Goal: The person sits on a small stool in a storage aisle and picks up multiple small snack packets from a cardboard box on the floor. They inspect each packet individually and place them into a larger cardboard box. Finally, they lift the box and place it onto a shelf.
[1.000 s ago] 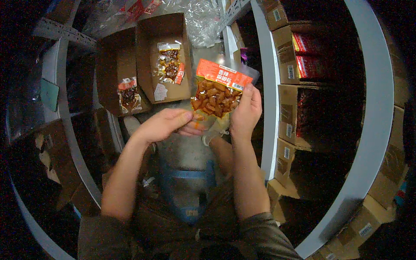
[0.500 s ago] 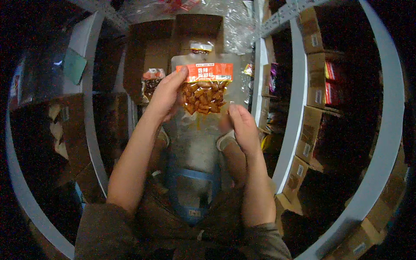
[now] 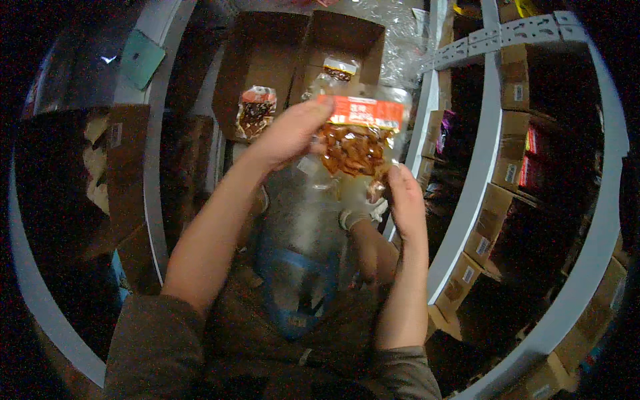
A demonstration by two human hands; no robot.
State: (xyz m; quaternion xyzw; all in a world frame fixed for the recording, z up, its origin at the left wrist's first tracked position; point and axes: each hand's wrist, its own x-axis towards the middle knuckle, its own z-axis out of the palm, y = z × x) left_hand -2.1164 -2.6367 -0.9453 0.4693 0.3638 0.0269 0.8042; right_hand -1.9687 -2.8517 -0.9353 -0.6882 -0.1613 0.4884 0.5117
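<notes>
A clear plastic food pouch (image 3: 358,148) with an orange-red label and glossy brown chunks inside is held up in front of me. My left hand (image 3: 293,133) grips its left edge, the thumb lying over the label's corner. At the lower right edge, my right hand (image 3: 408,200) pinches the pouch between thumb and fingers; its fingertips are partly hidden and blurred. Beyond the pouch, a dark-filled packet (image 3: 257,110) with an orange-red top lies by the left box. Another packet (image 3: 339,71) with a white top sits in the right box.
Two open cardboard boxes (image 3: 261,50) stand ahead on the floor, with crumpled clear plastic wrap (image 3: 408,33) beside them. A blue stool frame (image 3: 300,259) is between my legs. Shelf uprights (image 3: 477,153) flank both sides; the right shelves hold several cardboard bins (image 3: 507,160) with packets.
My view has turned, so the boxes and shelves sit differently in the picture. Both hands and the pouch have shifted right in the picture, and the pouch now tilts slightly. Both hands still hold it.
</notes>
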